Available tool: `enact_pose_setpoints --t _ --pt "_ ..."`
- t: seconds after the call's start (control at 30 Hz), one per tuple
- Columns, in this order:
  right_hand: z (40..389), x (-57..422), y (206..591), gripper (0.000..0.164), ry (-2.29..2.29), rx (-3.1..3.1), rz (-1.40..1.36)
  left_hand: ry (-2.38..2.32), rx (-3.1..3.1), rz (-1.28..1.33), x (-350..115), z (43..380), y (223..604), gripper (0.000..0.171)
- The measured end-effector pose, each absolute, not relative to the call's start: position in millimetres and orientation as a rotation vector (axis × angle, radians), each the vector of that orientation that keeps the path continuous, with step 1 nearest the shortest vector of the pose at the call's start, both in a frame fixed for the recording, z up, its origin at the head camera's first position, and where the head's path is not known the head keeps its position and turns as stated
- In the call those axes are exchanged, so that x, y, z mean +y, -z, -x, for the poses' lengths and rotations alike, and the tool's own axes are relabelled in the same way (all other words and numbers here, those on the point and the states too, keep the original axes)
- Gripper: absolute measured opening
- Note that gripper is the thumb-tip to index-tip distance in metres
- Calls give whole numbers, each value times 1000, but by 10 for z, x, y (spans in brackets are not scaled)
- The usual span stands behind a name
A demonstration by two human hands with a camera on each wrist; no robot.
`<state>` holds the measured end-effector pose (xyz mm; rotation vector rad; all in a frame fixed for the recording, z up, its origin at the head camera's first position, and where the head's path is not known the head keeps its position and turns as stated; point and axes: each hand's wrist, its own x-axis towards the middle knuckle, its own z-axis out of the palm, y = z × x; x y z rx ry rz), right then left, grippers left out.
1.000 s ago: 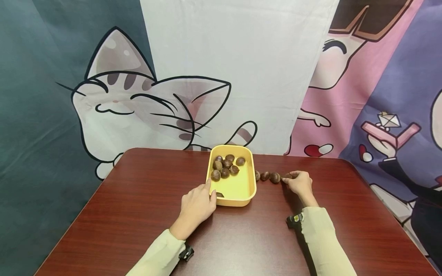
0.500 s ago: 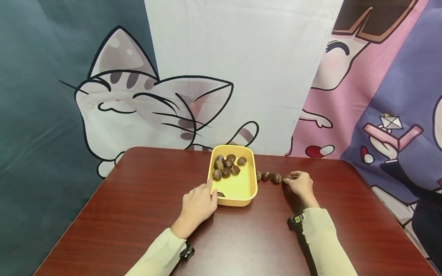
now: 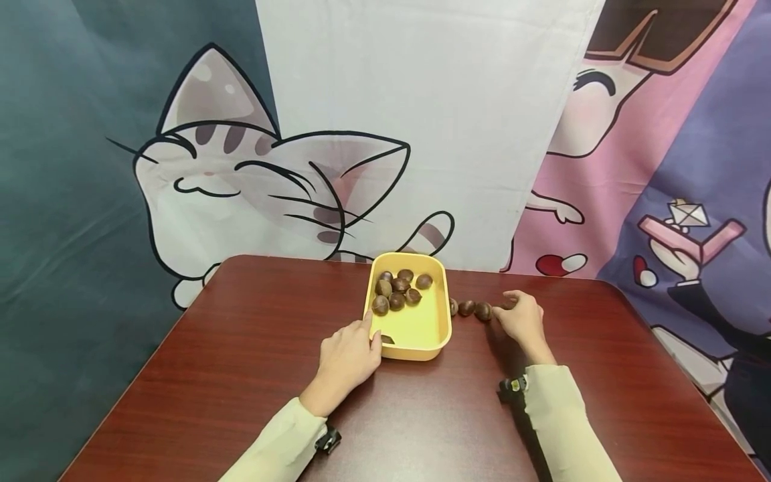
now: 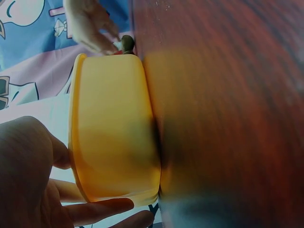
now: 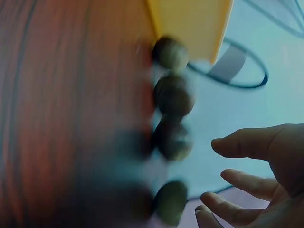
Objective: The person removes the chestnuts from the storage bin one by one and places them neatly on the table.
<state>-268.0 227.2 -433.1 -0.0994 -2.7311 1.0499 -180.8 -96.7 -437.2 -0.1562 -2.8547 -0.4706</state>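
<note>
A yellow plastic box stands on the table with several brown chestnuts inside, mostly in its far half. At its near left corner my left hand holds the rim, thumb over the edge and fingers along the outer side wall. To the right of the box, several chestnuts lie in a row on the table. My right hand is at the right end of that row, thumb and fingers spread around the last chestnut. In the right wrist view a gap shows between the fingertips and this chestnut.
The dark red wooden table has its far edge close behind the box. A cloth backdrop with cartoon figures hangs behind it. Black wrist straps sit over the pale sleeves.
My right thumb and fingers have parted and let go of the last chestnut, which stays at the end of the row. The left hand stays on the box. The head view shifts slightly.
</note>
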Motion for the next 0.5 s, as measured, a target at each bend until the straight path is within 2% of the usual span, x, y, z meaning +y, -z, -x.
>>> enact_pose_setpoints --t 0.33,0.5 --pt "2586 1653 4120 44 -1172 -2689 -92 455 -2838 158 -957 1804 4376 51" --pt "2526 1351 4095 39 -1231 -2636 -193 456 -2842 160 -962 1796 4376 52"
